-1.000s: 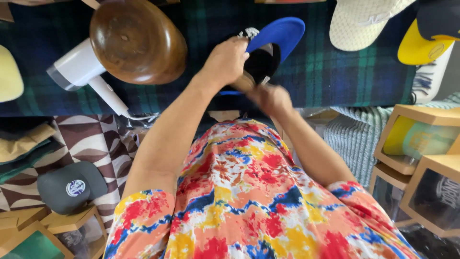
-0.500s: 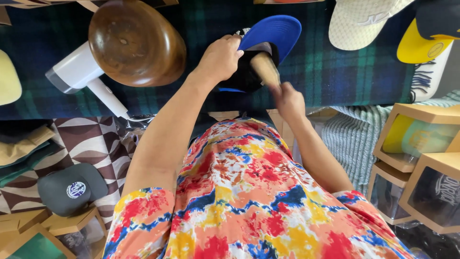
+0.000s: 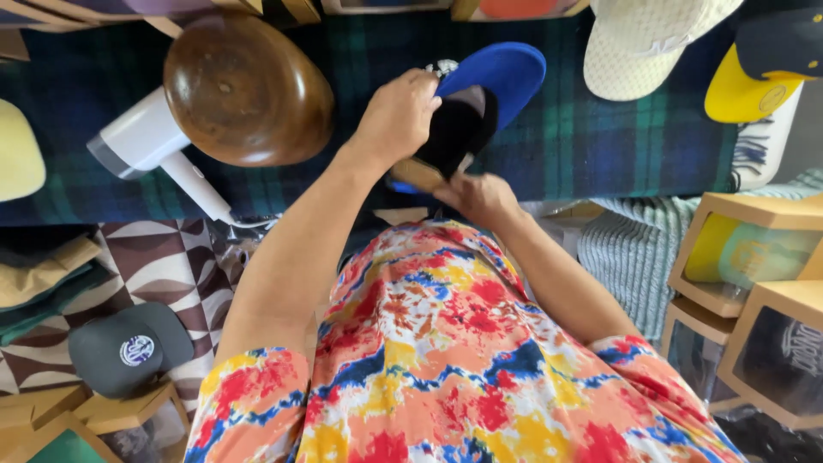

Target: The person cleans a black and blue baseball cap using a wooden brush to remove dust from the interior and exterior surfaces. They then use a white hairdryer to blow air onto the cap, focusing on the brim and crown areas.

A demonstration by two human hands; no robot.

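My left hand (image 3: 399,113) grips the black crown of a cap with a blue brim (image 3: 501,73), holding it above the plaid-covered table (image 3: 600,146). Just below the cap, close to my chest, my right hand (image 3: 476,199) holds a small wooden-backed brush (image 3: 417,174). The brush lies against the lower edge of the crown. Its bristles are hidden. My colourful tie-dye shirt fills the lower middle of the view.
A brown wooden hat block (image 3: 249,86) and a white hair dryer (image 3: 141,141) lie to the left. A white cap (image 3: 643,43) and a yellow-brimmed cap (image 3: 746,86) sit at the right. A grey cap (image 3: 129,347) is at lower left, wooden display boxes (image 3: 746,249) at right.
My right hand has swung the brush up across the cap's crown and back down toward my body. My left hand has kept its hold on the cap.
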